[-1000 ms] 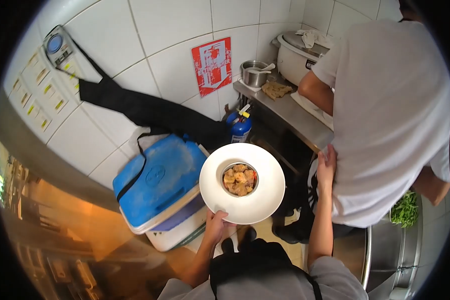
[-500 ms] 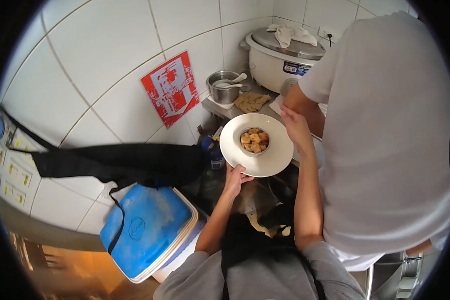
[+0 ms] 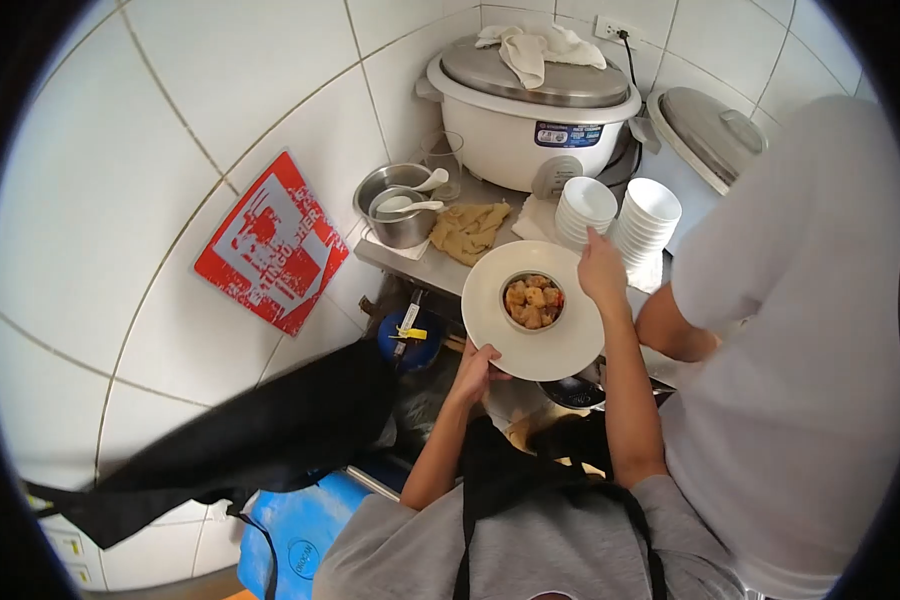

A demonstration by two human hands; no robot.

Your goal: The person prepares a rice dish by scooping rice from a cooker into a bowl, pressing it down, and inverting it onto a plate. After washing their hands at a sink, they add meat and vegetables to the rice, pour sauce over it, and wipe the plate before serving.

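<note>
My left hand point(image 3: 477, 376) is closed on the near left rim of a wide cream plate point(image 3: 580, 340), thumb on top. In the middle of the plate stands a small round metal dish point(image 3: 511, 318) filled with browned cubes of food point(image 3: 533, 301), with bits of red at one side. My right hand point(image 3: 602, 270) is raised at the plate's right edge, fingers stretched up and overlapping the front of a stack of white bowls point(image 3: 583, 212). A second stack of white bowls point(image 3: 648, 222) stands just right of those fingers.
A co-worker in a grey shirt point(image 3: 800, 330) stands close on the right. On the steel counter are a large rice cooker point(image 3: 520, 130), a metal pot point(image 3: 400, 232) with white spoons, and a tan cloth point(image 3: 468, 232). A black apron point(image 3: 260, 430) hangs at left above a blue cooler point(image 3: 305, 530).
The view has swung right, bringing both bowl stacks and a second cooker into sight. My right hand has moved from beside the co-worker's arm to the bowls; the left still holds the plate.
</note>
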